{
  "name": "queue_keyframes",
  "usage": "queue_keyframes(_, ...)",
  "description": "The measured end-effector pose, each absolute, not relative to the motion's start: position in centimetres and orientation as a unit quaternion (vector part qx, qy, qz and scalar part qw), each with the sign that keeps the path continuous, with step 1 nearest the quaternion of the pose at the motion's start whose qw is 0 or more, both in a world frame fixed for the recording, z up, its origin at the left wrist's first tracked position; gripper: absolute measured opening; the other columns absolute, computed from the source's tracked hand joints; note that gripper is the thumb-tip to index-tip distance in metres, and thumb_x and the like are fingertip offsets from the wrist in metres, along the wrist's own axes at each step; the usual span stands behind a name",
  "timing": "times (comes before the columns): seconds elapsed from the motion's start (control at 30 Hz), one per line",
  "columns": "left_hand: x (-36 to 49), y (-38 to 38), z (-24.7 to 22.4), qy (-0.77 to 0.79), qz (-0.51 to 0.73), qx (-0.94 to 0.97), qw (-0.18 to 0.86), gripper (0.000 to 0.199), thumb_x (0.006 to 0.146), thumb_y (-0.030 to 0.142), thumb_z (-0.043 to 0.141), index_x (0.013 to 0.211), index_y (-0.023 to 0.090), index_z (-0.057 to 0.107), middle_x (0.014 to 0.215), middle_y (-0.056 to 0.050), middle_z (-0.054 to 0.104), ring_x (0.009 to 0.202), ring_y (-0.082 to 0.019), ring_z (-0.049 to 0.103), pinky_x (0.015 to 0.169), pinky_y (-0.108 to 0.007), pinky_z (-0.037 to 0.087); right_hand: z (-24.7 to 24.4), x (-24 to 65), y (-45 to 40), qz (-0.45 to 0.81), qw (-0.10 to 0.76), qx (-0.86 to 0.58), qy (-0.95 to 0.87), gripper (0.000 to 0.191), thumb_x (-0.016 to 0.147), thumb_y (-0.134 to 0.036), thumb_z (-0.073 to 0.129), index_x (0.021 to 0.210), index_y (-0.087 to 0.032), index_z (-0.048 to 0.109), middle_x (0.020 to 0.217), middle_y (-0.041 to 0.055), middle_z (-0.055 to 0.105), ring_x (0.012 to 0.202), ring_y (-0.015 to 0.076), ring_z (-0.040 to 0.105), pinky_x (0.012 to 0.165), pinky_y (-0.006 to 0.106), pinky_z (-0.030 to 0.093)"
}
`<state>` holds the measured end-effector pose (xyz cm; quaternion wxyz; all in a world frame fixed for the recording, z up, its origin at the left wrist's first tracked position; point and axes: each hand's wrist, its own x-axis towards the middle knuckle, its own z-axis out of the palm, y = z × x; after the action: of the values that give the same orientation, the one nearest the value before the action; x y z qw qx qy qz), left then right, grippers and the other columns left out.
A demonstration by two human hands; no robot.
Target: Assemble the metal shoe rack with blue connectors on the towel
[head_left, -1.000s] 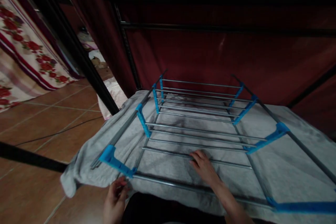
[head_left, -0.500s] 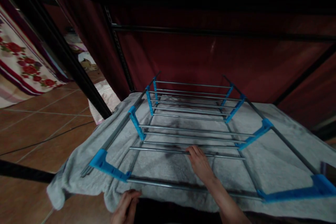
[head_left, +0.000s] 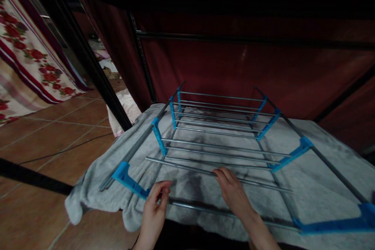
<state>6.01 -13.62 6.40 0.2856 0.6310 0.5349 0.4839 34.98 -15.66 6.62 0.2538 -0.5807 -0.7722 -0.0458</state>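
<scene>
My right hand [head_left: 233,191] grips a loose metal rod [head_left: 187,168] near its middle. The rod slants over the near part of a rack frame of metal tubes and blue plastic brackets [head_left: 129,181], its left end raised. My left hand [head_left: 156,203] is by the front left corner, close to the front tube [head_left: 202,206]. Its fingers are curled and thumb and forefinger come together; what they hold, if anything, is hidden. Several crossbars [head_left: 222,146] span the frame between paired blue brackets farther back.
The frame lies on a grey blanket [head_left: 96,175] over a raised surface. Black metal posts [head_left: 96,74] stand at the left, and a dark red curtain [head_left: 211,66] hangs behind. A flowered cloth [head_left: 38,58] hangs at far left above the tiled floor [head_left: 52,140].
My left hand has risen from the front edge to the frame's left corner. The rod in my right hand has tilted, its right end coming nearer. The view has shifted left.
</scene>
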Motion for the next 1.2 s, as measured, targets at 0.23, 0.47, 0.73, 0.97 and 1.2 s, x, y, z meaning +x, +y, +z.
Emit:
queue_keyframes(0.23,2.4,-17.6,10.4,0.465,0.487,0.736,0.077,0.027,0.09,0.015,0.057,0.107,0.029,0.072,0.105,-0.004,0.071,0.095,-0.02,0.069,0.086,-0.029,0.052,5.9,35.9,-17.9,-0.06,0.262,-0.574,-0.773,0.033,0.098,-0.014,0.047,0.128,-0.022,0.058,0.115,0.0085,0.065,0.106,0.0224,0.064,0.094,0.041,0.057)
queue_keyframes(0.47,-2.0,-16.8,8.7,0.603,0.604,0.498,0.156,0.007,0.089,0.029,0.061,0.092,0.023,0.064,0.091,-0.001,0.063,0.085,-0.017,0.06,0.078,-0.026,0.048,4.2,35.2,-20.1,-0.098,0.231,-0.551,-0.796,0.037,0.095,-0.007,0.042,0.124,-0.021,0.061,0.113,0.0087,0.067,0.105,0.0219,0.065,0.094,0.042,0.054)
queue_keyframes(0.73,-1.1,-14.9,10.9,0.562,0.639,0.451,0.27,0.043,0.082,0.04,0.073,0.12,0.024,0.061,0.119,-0.006,0.065,0.106,-0.02,0.063,0.091,-0.029,0.052,5.7,35.9,-21.3,-0.154,0.238,-0.542,-0.791,0.038,0.098,-0.011,0.04,0.13,-0.019,0.057,0.117,0.01,0.066,0.111,0.0229,0.062,0.1,0.042,0.047)
queue_keyframes(0.97,-0.8,-13.2,12.8,0.539,0.629,0.486,0.28,0.055,0.083,0.044,0.071,0.134,0.027,0.056,0.131,-0.008,0.064,0.123,-0.028,0.059,0.111,-0.044,0.044,8.3,36.2,-22.1,-0.174,0.263,-0.529,-0.788,0.041,0.096,-0.013,0.04,0.133,-0.021,0.056,0.115,0.009,0.067,0.109,0.0238,0.061,0.099,0.04,0.046)
queue_keyframes(1.2,-0.7,-13.2,12.1,0.533,0.598,0.506,0.321,0.045,0.083,0.044,0.072,0.121,0.02,0.064,0.118,-0.01,0.072,0.11,-0.028,0.067,0.101,-0.041,0.051,7.6,38.0,-23.4,-0.182,0.213,-0.485,-0.828,0.062,0.086,-0.007,0.042,0.145,-0.023,0.048,0.124,0.0076,0.067,0.113,0.0243,0.06,0.095,0.038,0.048)
